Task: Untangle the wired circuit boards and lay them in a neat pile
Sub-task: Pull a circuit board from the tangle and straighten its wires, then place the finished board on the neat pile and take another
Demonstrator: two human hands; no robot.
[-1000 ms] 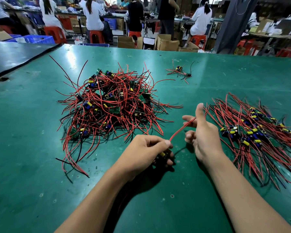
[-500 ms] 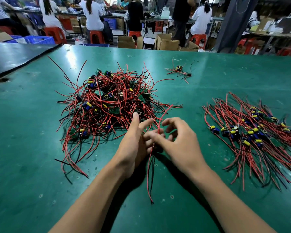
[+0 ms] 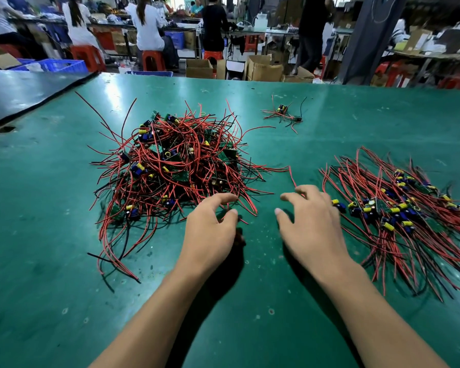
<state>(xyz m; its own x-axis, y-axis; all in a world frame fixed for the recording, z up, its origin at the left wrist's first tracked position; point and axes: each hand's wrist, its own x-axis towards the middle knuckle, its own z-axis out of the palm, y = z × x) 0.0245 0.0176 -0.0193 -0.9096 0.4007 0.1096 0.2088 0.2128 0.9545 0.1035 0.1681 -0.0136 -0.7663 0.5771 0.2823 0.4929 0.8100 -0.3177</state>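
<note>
Hands have split since half a second ago: right hand is now at the left edge of the pile, left hand at the rim of the tangle; the board they shared is in neither grip, so I'd say it's laid down, one more done; both hands loose, fingers spread, holding nothing. Count: one tangle, one pile, one stray clump of seemingly two boards further up the table; boards per heap too dense to count.

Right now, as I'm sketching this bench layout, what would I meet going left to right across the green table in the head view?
In order: tangled heap of wired boards → left hand, at the heap's near right edge → right hand → neat pile of wired boards.
</note>
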